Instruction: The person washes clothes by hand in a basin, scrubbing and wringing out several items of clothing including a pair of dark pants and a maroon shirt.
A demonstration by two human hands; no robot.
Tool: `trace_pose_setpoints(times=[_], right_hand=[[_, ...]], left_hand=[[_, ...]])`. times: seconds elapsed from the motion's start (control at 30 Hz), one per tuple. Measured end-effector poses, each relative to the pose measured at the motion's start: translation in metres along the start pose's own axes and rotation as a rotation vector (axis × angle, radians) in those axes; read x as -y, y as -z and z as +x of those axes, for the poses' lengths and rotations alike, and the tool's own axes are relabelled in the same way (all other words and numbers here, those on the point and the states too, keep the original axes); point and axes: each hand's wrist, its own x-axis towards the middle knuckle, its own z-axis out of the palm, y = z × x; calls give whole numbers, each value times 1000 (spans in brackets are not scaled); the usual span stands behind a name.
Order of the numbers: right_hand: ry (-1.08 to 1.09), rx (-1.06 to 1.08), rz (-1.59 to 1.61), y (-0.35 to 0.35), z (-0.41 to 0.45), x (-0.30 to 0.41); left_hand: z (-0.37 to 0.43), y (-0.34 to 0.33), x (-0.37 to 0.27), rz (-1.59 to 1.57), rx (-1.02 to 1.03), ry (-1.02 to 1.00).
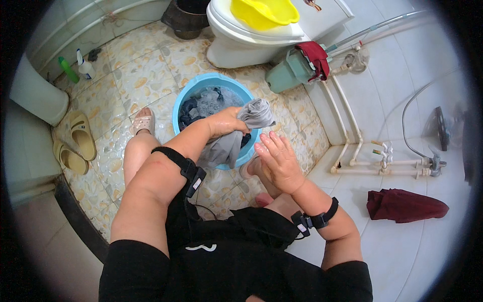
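Observation:
My left hand [227,122] is closed around a bunched grey cloth [223,148] above the near right part of a light blue plastic basin [176,113]. One wad of the cloth sticks out past my thumb side, and the rest hangs down over the basin's near rim. Sudsy water [217,99] and dark wet laundry [188,109] fill the basin. My right hand [278,162] is raised just right of the basin, wet, fingers extended, holding nothing and apart from the cloth.
Behind the basin stands a white toilet [241,43] with a yellow basin [264,13] on its lid. A green bucket [286,71] carries a dark red cloth [316,58]. Beige slippers [83,139] and two bottles [86,68] are at the left; water pipes [400,171] run along the right wall.

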Motion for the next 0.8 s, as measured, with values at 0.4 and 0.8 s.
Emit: trace_pose_setpoints(times=[0.4,0.8], right_hand=[[255,469,-497,8,75,-41],[-315,558,-124,10,46,-67]], left_hand=[[9,-8,11,86,493,234],[-16,-39,-13,993,-269,-50]])
